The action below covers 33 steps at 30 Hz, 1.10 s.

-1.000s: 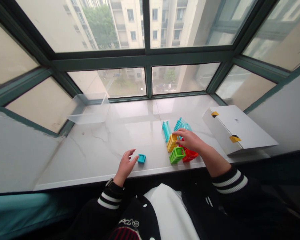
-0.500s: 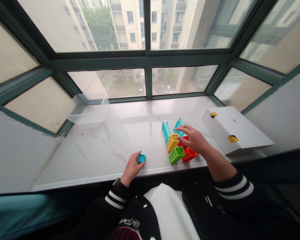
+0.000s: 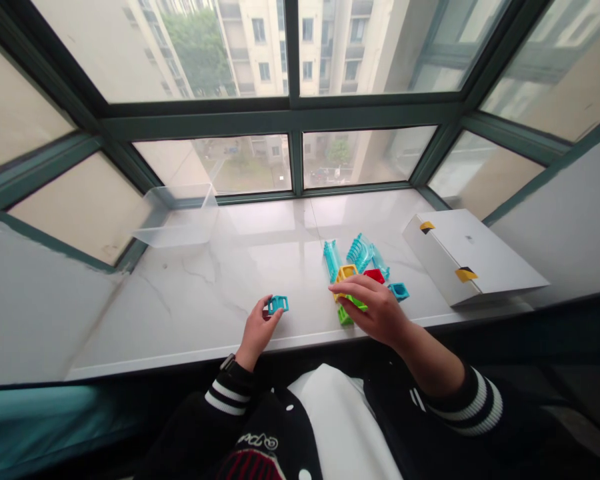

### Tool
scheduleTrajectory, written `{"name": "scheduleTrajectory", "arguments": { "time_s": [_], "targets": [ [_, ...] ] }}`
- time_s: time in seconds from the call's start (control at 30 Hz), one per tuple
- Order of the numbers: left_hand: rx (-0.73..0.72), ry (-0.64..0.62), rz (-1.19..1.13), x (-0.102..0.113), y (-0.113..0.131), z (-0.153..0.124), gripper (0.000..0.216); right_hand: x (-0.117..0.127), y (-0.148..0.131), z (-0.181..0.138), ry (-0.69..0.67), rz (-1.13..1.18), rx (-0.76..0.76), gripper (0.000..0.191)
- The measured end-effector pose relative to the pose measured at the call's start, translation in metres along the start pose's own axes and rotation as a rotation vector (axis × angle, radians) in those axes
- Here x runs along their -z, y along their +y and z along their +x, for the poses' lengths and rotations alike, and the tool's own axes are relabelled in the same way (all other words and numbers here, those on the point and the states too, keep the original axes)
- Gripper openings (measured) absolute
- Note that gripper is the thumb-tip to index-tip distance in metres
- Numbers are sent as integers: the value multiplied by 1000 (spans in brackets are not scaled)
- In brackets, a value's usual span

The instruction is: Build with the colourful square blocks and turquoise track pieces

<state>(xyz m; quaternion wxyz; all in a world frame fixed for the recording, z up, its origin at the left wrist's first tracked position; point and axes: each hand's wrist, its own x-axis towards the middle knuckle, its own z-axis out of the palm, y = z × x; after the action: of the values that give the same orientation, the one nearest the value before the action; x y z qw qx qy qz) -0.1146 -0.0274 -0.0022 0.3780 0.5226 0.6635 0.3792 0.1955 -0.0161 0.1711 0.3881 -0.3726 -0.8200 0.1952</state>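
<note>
Against half a second ago, the left hand (image 3: 257, 330) has carried the small blue block (image 3: 278, 305) a little farther onto the marble sill (image 3: 205, 280). It pinches the block between thumb and fingertips, long side running left to right, windowed face turned up and toward the near edge. The right hand (image 3: 375, 310) has come nearer and leftward off the red block (image 3: 375, 275). It now lies palm-down, fingers loosely spread, over the green block (image 3: 347, 312) beside the yellow block (image 3: 346, 272); whether it grips cannot be told.
</note>
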Motion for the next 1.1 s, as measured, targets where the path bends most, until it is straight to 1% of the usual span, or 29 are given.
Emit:
{"name": "scheduleTrajectory", "arguments": {
  "time_s": [0.1, 0.23, 0.37, 0.5, 0.63, 0.73, 0.9, 1.0, 1.1],
  "targets": [
    [-44, -55, -202, 2, 23, -5, 59, -15, -5, -4, -35, 41, 22, 35],
    [-116, -182, -410, 3, 58, -17, 54, -33, -7, -8, -19, 61, 11, 43],
    [-190, -269, -479, 5, 87, -29, 51, -44, -7, -9, -17, 92, -55, 51],
    [-239, -315, -467, 6, 104, -38, 55, -46, -7, -9, -41, 162, -121, 50],
    [-279, -354, -550, 3, 110, -43, 55, -45, -10, -8, -71, 205, -149, 37],
    [-274, -386, -642, -5, 109, -45, 53, -45, -14, -8, -83, 224, -159, 27],
    [-247, -382, -733, -18, 99, -43, 58, -46, -14, -10, -27, 200, -137, 21],
    [-219, -383, -726, -23, 90, -41, 52, -46, -12, -11, 0, 179, -117, 20],
    [-222, -394, -695, -26, 85, -40, 48, -46, -11, -12, -7, 183, -97, 19]
  ]
}}
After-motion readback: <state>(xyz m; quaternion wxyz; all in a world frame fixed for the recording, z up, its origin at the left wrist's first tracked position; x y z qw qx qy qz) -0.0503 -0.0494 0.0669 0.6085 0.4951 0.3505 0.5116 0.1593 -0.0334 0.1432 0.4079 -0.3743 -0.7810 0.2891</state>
